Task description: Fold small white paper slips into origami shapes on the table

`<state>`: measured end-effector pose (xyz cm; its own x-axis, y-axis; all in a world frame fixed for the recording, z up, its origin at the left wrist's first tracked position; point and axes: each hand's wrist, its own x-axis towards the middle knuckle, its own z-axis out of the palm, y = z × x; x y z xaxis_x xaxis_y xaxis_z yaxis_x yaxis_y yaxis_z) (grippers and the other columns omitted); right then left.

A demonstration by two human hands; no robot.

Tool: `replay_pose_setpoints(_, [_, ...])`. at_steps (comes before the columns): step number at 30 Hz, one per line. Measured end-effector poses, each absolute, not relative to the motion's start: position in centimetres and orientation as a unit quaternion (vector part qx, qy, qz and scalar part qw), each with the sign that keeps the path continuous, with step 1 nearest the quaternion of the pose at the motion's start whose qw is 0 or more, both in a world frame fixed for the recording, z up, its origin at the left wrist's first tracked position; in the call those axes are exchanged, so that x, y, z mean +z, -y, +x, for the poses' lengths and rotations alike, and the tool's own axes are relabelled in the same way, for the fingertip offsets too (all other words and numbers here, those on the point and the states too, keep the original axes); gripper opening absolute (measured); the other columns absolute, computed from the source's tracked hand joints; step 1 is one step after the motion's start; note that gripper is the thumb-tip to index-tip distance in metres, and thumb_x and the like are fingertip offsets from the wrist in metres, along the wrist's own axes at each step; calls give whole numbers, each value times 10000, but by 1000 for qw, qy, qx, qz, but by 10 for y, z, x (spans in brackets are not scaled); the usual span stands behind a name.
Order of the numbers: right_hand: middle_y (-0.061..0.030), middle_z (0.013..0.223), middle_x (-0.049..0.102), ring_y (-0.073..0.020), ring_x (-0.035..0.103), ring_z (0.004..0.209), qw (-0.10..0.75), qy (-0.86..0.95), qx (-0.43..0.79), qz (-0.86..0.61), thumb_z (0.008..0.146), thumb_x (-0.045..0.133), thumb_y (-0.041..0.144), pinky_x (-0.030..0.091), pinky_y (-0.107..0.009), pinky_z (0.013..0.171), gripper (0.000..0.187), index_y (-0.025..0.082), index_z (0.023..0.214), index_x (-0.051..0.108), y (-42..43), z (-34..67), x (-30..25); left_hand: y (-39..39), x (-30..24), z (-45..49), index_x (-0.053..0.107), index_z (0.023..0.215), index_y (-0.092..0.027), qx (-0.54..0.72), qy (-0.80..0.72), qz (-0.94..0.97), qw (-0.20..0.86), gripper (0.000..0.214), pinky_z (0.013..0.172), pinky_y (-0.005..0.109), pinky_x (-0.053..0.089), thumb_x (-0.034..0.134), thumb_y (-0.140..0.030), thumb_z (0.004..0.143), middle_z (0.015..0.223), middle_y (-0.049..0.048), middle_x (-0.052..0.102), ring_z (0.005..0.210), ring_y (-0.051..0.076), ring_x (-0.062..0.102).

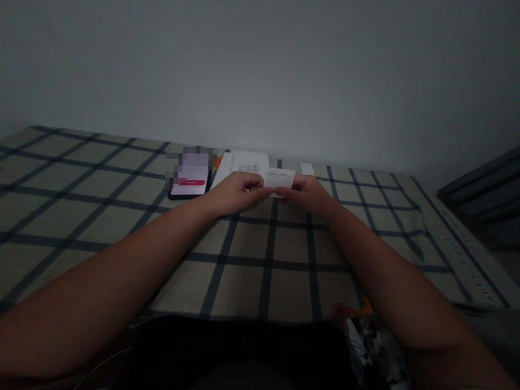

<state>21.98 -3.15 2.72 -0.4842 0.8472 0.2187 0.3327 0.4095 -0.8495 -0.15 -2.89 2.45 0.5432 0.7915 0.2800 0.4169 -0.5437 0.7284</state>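
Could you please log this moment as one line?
left hand: holds white paper | right hand: holds same paper | phone: lit, on checked cloth, left of both hands

Dim light; bright, partly pixelated phone screen (191, 175)

Room to pass lay over the checked cloth (93, 212), left of the phone (192, 174); that phone and a flat white item (244, 160) obstructed the way beyond the left hand (238, 193), a small white piece (307, 169) beyond the right hand (311, 195), and the wall (264, 70) behind
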Motion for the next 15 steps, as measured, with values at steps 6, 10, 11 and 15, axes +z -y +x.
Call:
replay_pose_setpoints(6, [-41,762,691,-140,627,691,320,770,389,-392,825,648,462,498,-280,659,336,134,864,705,33,220,28,31,26,-2,688,756,-138,265,-363,838,311,364,494,221,305,574,-469,859,586,-10,557,548,111,480])
replay_pose_setpoints(10, [-38,723,674,-140,609,678,294,783,373,-401,841,621,483,470,-274,641,362,128,831,694,33,221,30,31,28,-1,672,699,-133,289,-387,829,280,375,493,222,305,577,-459,857,558,-6,545,535,110,470])
replay_pose_setpoints(11, [-37,717,671,-138,603,671,286,787,369,-404,843,619,478,461,-271,631,358,128,817,692,34,221,30,31,28,-1,672,701,-133,291,-388,828,281,365,498,224,314,577,-449,858,568,-1,560,539,112,480])
replay_pose_setpoints(15, [-42,756,685,-138,603,693,280,794,365,-396,849,628,433,453,-270,634,314,127,868,698,33,221,28,31,26,-2,695,767,-131,292,-382,821,309,316,521,231,362,593,-420,842,621,14,613,569,126,523])
